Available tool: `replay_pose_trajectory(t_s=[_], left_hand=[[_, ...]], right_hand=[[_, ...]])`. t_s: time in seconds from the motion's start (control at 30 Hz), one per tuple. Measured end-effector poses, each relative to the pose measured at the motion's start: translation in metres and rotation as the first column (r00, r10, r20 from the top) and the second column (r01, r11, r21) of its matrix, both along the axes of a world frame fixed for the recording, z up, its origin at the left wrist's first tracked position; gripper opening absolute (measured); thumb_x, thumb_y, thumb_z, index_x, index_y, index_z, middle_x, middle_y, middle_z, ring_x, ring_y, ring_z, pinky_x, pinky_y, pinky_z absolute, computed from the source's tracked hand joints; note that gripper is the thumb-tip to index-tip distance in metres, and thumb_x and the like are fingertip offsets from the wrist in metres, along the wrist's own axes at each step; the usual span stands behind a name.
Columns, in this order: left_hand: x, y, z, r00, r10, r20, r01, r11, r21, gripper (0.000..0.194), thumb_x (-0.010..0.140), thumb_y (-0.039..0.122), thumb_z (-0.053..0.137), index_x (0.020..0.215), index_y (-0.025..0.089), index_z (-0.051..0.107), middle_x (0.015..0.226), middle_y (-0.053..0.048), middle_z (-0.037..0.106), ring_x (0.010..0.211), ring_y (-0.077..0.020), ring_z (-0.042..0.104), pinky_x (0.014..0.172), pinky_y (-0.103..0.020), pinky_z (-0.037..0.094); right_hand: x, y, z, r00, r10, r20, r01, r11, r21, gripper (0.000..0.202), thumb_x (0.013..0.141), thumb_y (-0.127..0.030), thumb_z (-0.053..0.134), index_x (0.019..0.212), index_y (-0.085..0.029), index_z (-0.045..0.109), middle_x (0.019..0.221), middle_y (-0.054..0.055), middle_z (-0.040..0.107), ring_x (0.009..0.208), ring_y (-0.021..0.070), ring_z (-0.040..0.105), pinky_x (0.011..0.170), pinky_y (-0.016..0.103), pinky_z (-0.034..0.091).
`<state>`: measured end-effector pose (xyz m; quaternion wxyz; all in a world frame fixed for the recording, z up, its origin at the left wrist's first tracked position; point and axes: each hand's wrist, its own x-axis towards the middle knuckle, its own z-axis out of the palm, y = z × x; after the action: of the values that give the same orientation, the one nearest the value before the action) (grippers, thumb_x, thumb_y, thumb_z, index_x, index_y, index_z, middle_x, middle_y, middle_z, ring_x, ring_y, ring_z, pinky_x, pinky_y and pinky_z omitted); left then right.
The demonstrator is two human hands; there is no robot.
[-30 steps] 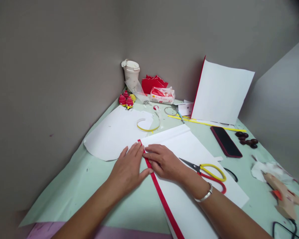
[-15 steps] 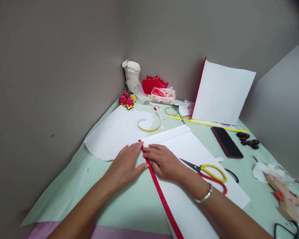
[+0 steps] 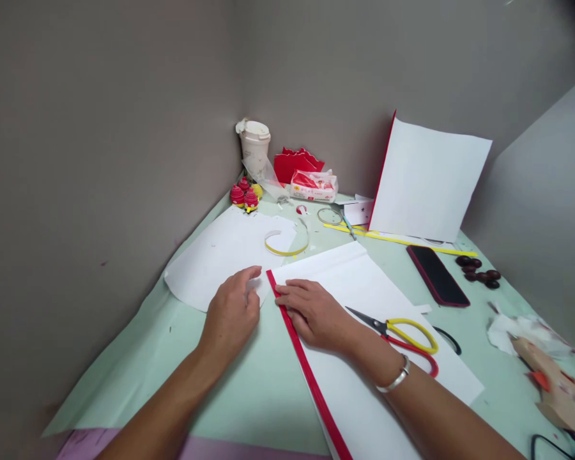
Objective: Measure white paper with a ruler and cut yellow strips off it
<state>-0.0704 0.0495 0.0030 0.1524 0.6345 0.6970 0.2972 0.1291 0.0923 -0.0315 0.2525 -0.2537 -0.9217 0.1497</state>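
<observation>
My right hand (image 3: 316,313) lies flat on a large white sheet (image 3: 364,396), its fingertips over the red strip (image 3: 311,377) along the sheet's left edge. It grips nothing. To the left, clear of the strip, my left hand (image 3: 232,310) hovers with thumb and forefinger apart and nothing between them; its other fingers are partly hidden. Scissors (image 3: 397,332) with one yellow and one red handle rest on the white sheet beside my right forearm. Another white sheet (image 3: 220,249) with a curved edge lies beyond my left hand.
A curled yellow-edged strip (image 3: 287,251) lies ahead. Behind are a lidded cup (image 3: 255,140), red and yellow ornaments (image 3: 244,197), a tissue pack (image 3: 314,186) and an upright white panel (image 3: 429,182). At right are a phone (image 3: 437,276), dark beads (image 3: 479,273) and a glue gun (image 3: 549,380).
My left hand has come off the red strip and moved left, its thumb and forefinger now in the air. My right hand has stayed on the strip and sheet.
</observation>
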Motion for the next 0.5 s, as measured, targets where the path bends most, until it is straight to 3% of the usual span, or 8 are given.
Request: replay_pose_trajectory(t_s=[0.1, 0.33, 0.5], left_hand=[[0.000, 0.001, -0.003, 0.996, -0.054, -0.074, 0.056, 0.998, 0.025, 0.044, 0.089, 0.014, 0.036, 0.127, 0.018, 0.058, 0.127, -0.009, 0.068, 0.118, -0.0261, 0.062, 0.100, -0.046, 0.051], [0.001, 0.001, -0.025, 0.911, -0.304, -0.277, 0.323, 0.946, 0.022, 0.051, 0.081, 0.002, 0.038, 0.125, 0.015, 0.060, 0.128, -0.011, 0.068, 0.121, -0.0247, 0.060, 0.107, -0.042, 0.047], [0.002, 0.000, -0.029, 0.859, -0.350, -0.373, 0.363, 0.931, -0.036, 0.055, 0.081, -0.002, 0.035, 0.129, 0.010, 0.058, 0.134, -0.014, 0.064, 0.131, -0.0271, 0.054, 0.116, -0.048, 0.037]], right_hand=[[0.000, 0.000, 0.000, 1.000, 0.001, 0.002, 0.000, 1.000, -0.003, 0.045, 0.081, -0.003, 0.054, 0.122, -0.022, 0.063, 0.134, 0.005, 0.065, 0.128, 0.0286, 0.053, 0.108, 0.047, 0.044], [-0.001, 0.000, 0.003, 1.000, 0.005, 0.016, -0.005, 1.000, -0.015, 0.044, 0.082, -0.003, 0.054, 0.122, -0.021, 0.063, 0.134, 0.006, 0.066, 0.127, 0.0279, 0.053, 0.110, 0.047, 0.043], [-0.002, 0.000, 0.004, 1.000, 0.007, 0.012, -0.007, 1.000, -0.020, 0.044, 0.083, -0.004, 0.052, 0.122, -0.021, 0.064, 0.134, 0.007, 0.066, 0.126, 0.0268, 0.055, 0.111, 0.047, 0.043]])
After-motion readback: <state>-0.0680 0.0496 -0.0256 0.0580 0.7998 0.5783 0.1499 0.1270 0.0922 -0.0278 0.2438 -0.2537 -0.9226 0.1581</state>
